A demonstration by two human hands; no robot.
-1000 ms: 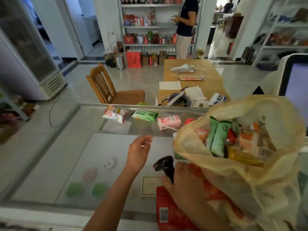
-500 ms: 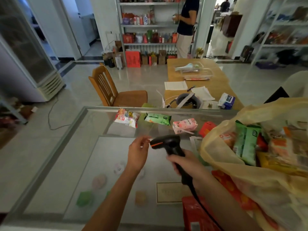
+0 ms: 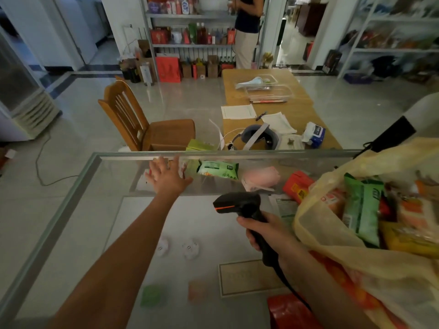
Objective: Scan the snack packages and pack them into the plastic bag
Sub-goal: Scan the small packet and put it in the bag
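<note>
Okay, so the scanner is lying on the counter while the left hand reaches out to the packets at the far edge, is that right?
Not quite. The scanner is not lying on the counter: the right hand grips its handle and holds it above the glass, as the head view shows. The left hand does reach out, fingers spread, to the packets at the far edge.

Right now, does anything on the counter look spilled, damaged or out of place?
Nothing looks spilled or damaged. The green package, pink package and red package lie at mixed angles along the far edge of the glass counter, and the plastic bag is stuffed with snacks jumbled every way.
</note>
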